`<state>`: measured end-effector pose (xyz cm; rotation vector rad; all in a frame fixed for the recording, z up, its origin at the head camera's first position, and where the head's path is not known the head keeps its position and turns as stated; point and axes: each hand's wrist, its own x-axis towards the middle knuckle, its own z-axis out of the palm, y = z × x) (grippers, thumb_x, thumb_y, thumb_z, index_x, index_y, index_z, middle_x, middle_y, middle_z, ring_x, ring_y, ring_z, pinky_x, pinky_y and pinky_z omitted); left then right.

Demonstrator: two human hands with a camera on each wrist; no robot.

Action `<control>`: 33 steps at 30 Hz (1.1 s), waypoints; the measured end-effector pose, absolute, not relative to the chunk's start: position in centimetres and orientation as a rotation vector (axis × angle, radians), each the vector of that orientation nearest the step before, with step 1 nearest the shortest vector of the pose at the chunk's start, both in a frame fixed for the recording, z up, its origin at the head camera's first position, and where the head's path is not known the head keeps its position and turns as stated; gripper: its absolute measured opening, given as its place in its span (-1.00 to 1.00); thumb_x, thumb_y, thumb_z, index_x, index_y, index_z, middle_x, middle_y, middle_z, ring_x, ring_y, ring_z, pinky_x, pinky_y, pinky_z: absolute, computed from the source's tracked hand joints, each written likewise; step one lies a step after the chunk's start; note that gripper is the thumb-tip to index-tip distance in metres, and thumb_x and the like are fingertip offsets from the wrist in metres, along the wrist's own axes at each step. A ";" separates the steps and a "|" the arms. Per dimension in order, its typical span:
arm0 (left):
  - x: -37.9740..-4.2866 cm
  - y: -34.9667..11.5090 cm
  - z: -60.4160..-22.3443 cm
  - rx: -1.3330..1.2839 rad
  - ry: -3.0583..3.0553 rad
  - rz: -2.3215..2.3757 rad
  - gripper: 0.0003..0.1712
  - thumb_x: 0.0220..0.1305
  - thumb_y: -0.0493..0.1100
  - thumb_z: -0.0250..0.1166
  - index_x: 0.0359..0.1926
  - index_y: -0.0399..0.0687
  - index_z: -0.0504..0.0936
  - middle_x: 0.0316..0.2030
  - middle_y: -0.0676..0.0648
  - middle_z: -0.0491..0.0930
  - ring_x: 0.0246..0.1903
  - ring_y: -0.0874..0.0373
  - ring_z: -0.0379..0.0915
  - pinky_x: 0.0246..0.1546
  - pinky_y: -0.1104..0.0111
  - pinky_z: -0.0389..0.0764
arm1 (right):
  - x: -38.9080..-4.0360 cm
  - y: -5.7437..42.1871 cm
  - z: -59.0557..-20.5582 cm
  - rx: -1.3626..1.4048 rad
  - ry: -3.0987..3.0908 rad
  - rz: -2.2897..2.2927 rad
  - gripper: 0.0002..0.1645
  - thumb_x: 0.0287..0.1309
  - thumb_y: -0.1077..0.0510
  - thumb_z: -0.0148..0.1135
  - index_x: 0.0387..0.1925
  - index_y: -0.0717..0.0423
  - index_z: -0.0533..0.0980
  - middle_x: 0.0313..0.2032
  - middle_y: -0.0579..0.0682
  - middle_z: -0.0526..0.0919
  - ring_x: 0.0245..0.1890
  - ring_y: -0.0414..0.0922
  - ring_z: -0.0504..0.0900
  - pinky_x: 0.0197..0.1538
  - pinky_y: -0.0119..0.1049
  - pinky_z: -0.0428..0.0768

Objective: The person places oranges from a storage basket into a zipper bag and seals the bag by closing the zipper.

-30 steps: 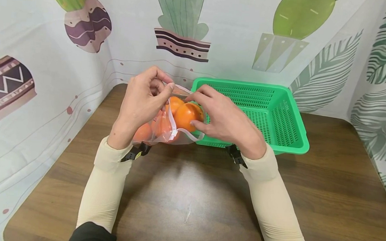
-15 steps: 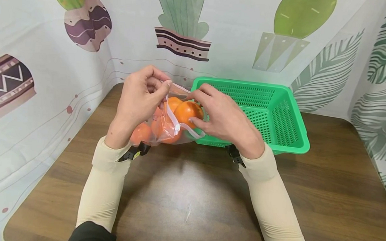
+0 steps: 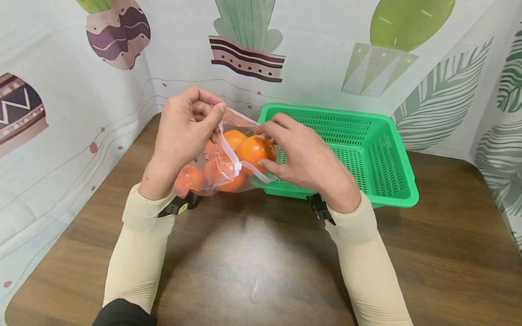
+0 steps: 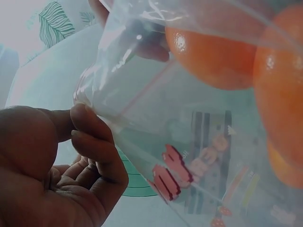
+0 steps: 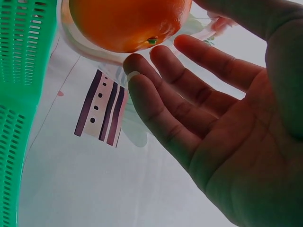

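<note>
In the head view a clear zip bag (image 3: 216,185) with a white slider (image 3: 237,167) holds several oranges (image 3: 189,178). The left hand (image 3: 181,130) pinches the edge of the bag's mouth between thumb and forefinger. In the left wrist view the bag, with red print on it, stretches from those fingertips (image 4: 84,109). One orange (image 3: 256,150) sits at the mouth, its green stem end showing in the right wrist view. The right hand (image 3: 302,157) is beside this orange, with loosely bent, spread fingers close to it and the thumb by its near side.
A green slotted basket (image 3: 402,174) stands right behind the right hand on the brown wooden table (image 3: 256,279). White cloth (image 3: 318,49) printed with cacti and leaves hangs along the back and sides.
The left hand has moved a little to the left, drawing the bag's mouth and the oranges at its left end along. The right hand has barely moved beside the orange at the mouth.
</note>
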<state>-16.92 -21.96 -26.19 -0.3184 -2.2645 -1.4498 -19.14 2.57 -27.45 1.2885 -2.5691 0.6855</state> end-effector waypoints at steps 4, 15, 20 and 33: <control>-17.0 -22.1 -26.2 -0.306 -2.249 -1.482 -0.90 0.45 -0.28 0.33 -0.16 -0.28 0.66 -0.62 -0.11 0.61 -0.72 0.12 0.51 -0.66 0.45 0.57 | -19.2 2.7 -27.4 1.298 -2.574 0.709 -0.48 0.14 0.11 0.59 0.12 0.09 0.62 -0.06 -0.04 0.59 -0.16 -0.10 0.53 -0.08 -0.24 0.56; -16.9 -22.3 -26.1 -0.279 -2.244 -1.497 -0.88 0.45 -0.26 0.33 -0.14 -0.28 0.65 -0.61 -0.08 0.63 -0.71 0.12 0.53 -0.64 0.46 0.59 | -19.2 3.0 -27.2 1.309 -2.606 0.720 -0.47 0.11 0.11 0.60 0.12 0.05 0.64 -0.04 -0.07 0.59 -0.11 -0.12 0.53 -0.01 -0.25 0.58; -16.9 -22.3 -25.9 -0.263 -2.248 -1.491 -0.87 0.45 -0.24 0.34 -0.14 -0.27 0.66 -0.61 -0.07 0.64 -0.71 0.13 0.54 -0.65 0.46 0.58 | -19.2 3.3 -27.0 1.295 -2.632 0.726 -0.42 0.12 0.07 0.62 0.16 0.08 0.62 -0.03 -0.04 0.61 -0.07 -0.08 0.58 0.04 -0.18 0.60; -16.8 -22.4 -25.7 -0.253 -2.246 -1.496 -0.87 0.45 -0.24 0.34 -0.14 -0.26 0.67 -0.62 -0.07 0.64 -0.71 0.13 0.54 -0.66 0.46 0.59 | -20.3 4.7 -27.2 1.265 -2.669 0.806 -0.60 0.34 0.23 0.28 0.18 0.14 0.59 0.06 0.03 0.66 -0.05 -0.06 0.64 0.11 -0.11 0.63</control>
